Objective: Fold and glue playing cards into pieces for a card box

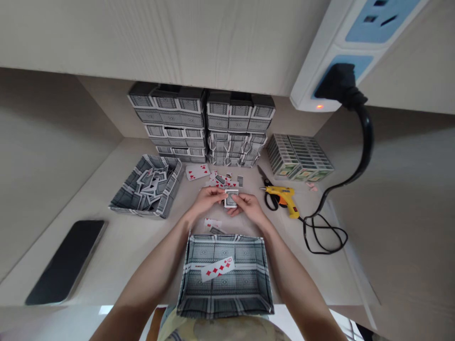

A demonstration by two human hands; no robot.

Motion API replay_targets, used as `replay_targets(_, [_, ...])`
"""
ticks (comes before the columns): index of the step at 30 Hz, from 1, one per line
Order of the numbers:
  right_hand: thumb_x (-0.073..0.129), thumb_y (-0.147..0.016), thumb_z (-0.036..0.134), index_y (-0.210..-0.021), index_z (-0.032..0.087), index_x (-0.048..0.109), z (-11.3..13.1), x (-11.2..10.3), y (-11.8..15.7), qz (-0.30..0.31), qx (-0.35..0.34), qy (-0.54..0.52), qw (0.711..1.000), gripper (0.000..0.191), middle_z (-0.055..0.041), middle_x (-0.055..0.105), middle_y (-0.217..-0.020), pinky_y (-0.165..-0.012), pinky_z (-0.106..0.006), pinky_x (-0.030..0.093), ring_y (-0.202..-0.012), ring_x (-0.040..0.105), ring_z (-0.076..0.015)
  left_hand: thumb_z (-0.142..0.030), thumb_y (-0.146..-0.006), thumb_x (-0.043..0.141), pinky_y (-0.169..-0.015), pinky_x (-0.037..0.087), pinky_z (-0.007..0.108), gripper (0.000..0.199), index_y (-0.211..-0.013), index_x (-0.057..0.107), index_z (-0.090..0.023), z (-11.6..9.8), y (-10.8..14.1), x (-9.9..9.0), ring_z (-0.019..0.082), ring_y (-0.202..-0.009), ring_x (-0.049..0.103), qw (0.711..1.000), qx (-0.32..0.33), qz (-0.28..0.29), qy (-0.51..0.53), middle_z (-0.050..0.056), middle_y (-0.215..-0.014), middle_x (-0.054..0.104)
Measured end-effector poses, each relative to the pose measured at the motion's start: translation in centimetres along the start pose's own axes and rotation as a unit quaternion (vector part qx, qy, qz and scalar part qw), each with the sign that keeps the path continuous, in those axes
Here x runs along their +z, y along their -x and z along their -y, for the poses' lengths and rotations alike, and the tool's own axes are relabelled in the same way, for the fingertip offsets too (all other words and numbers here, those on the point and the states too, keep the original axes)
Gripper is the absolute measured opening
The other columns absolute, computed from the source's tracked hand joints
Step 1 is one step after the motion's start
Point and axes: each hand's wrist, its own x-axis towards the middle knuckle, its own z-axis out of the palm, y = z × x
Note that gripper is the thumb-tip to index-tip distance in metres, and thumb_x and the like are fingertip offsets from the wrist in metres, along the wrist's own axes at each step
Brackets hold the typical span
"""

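Centre of the frame, the left hand (206, 199) and right hand (250, 207) pinch a small, rectangular, white-bordered, grey-patterned playing card (231, 201) near opposite sides, likely light, slick and easily creased, so edges look the safest hold.

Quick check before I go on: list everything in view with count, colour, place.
Held card: one or more, grey and white, centre
Near box: one, grey, front centre
Diamond card: one, white and red, in near box
Left box: one, grey, left
Loose pieces: many, grey and white, in left box
Box stacks: two, grey, back
Scattered cards: several, mostly white, centre
Packs: one block, grey and green, back right
Glue gun: one, yellow, right
Scissors: one, black handle, by glue gun
Phone: one, black, front left
Power strip: one, white and blue, upper right
Plug: one, black, in power strip
Cable: black, right
Table: one, pale, underneath
Left hand: one, bare, on held card
Right hand: one, bare, on held card
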Motion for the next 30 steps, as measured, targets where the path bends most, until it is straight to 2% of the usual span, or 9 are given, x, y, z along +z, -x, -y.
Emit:
replay_targets(7, [0.064, -0.064, 0.050, -0.068, 0.015, 0.063, 0.1, -0.1, -0.1, -0.010, 0.011, -0.013, 1.000, 0.035, -0.0017, 0.065, -0.056, -0.050, -0.033, 0.053, -0.050, 0.064, -0.0207, -0.034, -0.058, 0.071, -0.051, 0.034, 0.020, 0.026, -0.071, 0.065, -0.012, 0.2, 0.0, -0.1, 0.007, -0.049, 0.044, 1.000, 0.016, 0.014, -0.019, -0.004, -0.052, 0.053])
replay_targets(14, [0.062, -0.065, 0.051, -0.065, 0.016, 0.060, -0.2, 0.3, -0.1, -0.038, 0.010, 0.015, 0.999, 0.036, -0.0009, 0.063, -0.051, -0.044, -0.030, 0.051, -0.046, 0.062, -0.0197, -0.035, -0.059, 0.070, -0.052, 0.034, 0.020, 0.025, -0.068, 0.064, -0.012, 0.1, 0.1, 0.1, 0.007, -0.050, 0.045, 0.999, 0.034, 0.002, -0.035, -0.004, -0.052, 0.053])
replay_targets(18, [0.059, -0.067, 0.052, -0.058, 0.017, 0.054, -0.6, 0.8, -0.2, -0.078, -0.009, 0.032, 0.996, 0.036, 0.0017, 0.058, -0.044, -0.034, -0.025, 0.043, -0.034, 0.052, -0.0135, -0.036, -0.058, 0.070, -0.052, 0.035, 0.020, 0.026, -0.066, 0.064, -0.012, 0.2, 0.2, 0.3, 0.007, -0.050, 0.044, 0.999, 0.035, -0.011, -0.035, -0.004, -0.052, 0.053])
replay_targets(22, [0.055, -0.071, 0.050, -0.053, 0.019, 0.048, -0.8, 1.1, -0.4, -0.111, -0.025, 0.065, 0.991, 0.036, 0.0059, 0.046, -0.036, -0.026, -0.021, 0.028, -0.025, 0.037, -0.0080, -0.036, -0.058, 0.070, -0.053, 0.036, 0.020, 0.026, -0.067, 0.063, -0.013, 0.4, 0.3, 0.7, 0.007, -0.051, 0.046, 0.998, 0.036, -0.040, -0.018, -0.003, -0.056, 0.056])
replay_targets(25, [0.053, -0.072, 0.048, -0.052, 0.020, 0.047, -1.1, 1.1, -0.7, -0.140, -0.049, 0.090, 0.985, 0.035, 0.0074, 0.040, -0.035, -0.026, -0.020, 0.022, -0.025, 0.031, -0.0063, -0.037, -0.057, 0.070, -0.053, 0.037, 0.020, 0.027, -0.066, 0.063, -0.013, 0.3, 0.4, 1.0, 0.007, -0.052, 0.047, 0.997, 0.040, -0.063, -0.013, -0.002, -0.058, 0.058])
replay_targets(30, [0.051, -0.073, 0.047, -0.053, 0.021, 0.045, -1.5, 0.9, -1.0, -0.162, -0.092, 0.122, 0.975, 0.034, 0.0076, 0.035, -0.037, -0.031, -0.021, 0.021, -0.031, 0.030, -0.0068, -0.041, -0.057, 0.070, -0.051, 0.038, 0.020, 0.032, -0.066, 0.062, -0.012, 0.1, 0.5, 1.2, 0.008, -0.051, 0.048, 0.996, 0.051, -0.064, -0.030, -0.002, -0.056, 0.057])
